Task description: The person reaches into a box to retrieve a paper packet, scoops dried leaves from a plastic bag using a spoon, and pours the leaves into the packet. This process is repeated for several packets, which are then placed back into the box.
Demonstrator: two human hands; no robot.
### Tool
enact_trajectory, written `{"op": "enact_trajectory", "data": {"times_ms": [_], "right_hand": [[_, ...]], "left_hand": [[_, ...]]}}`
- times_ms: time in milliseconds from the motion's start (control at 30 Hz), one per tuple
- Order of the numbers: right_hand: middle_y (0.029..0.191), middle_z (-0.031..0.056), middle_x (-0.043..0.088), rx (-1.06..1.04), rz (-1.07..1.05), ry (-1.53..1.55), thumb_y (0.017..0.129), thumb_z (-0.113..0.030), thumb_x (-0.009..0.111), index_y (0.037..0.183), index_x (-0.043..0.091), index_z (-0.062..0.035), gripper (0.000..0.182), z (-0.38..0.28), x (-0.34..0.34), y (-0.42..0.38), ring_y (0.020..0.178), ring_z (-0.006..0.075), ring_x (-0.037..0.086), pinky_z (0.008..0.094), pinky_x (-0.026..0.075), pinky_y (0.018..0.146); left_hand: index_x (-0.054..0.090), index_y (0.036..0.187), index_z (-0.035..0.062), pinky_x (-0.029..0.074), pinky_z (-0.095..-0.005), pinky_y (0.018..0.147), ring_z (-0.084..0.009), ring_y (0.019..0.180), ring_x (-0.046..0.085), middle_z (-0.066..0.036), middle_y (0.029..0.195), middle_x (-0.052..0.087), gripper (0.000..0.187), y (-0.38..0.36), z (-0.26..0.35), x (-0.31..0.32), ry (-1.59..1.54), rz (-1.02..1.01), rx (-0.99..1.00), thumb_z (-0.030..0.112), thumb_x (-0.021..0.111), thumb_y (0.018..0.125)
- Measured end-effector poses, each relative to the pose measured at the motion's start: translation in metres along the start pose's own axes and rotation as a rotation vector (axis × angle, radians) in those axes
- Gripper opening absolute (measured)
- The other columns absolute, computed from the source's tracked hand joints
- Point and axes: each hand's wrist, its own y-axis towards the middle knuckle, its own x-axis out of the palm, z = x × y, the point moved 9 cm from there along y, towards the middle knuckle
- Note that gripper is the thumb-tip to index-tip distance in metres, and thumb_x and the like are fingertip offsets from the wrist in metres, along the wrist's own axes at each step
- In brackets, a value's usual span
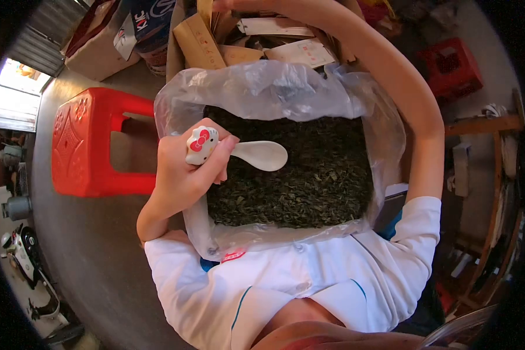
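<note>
My left hand is closed round the handle of a white spoon with a cat-face end and a red bow. The spoon's bowl is over dark dried tea leaves, and looks bare. The leaves fill a clear plastic bag with its mouth folded wide, close against my body. My right arm stretches over the far side to a cardboard box. There my right hand is at the top edge of the view, beside a brown paper packet; its fingers are mostly cut off.
Brown and white paper packets fill the box beyond the bag. A red plastic stool stands on the left. On the right are a red crate and a wooden frame. A scooter is at far left.
</note>
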Motion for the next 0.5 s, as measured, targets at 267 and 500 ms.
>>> {"op": "enact_trajectory", "data": {"times_ms": [267,500], "right_hand": [[0.104,0.0086,0.061,-0.249,0.019,-0.451,0.072,-0.014,0.079,0.112,0.057,-0.0022,0.048,-0.064,-0.032,-0.046,0.1,0.017,0.059,0.032,0.046,0.093],[0.106,0.009,0.056,-0.12,-0.004,-0.132,0.071,-0.012,0.076,0.104,0.054,-0.003,0.041,-0.06,-0.025,-0.063,0.101,0.0166,0.055,0.03,0.043,0.092]], "left_hand": [[0.064,0.084,-0.0031,0.037,-0.0183,0.041,-0.0048,0.045,0.05,-0.001,0.055,0.056,0.017,0.001,0.005,0.001,0.019,0.017,0.059,0.012,0.061,0.092],[0.062,0.083,-0.0014,0.041,-0.0185,0.043,-0.0034,0.047,0.052,0.0,0.055,0.056,0.019,0.003,0.003,0.002,0.014,-0.009,0.0,0.014,0.059,0.093]]}}
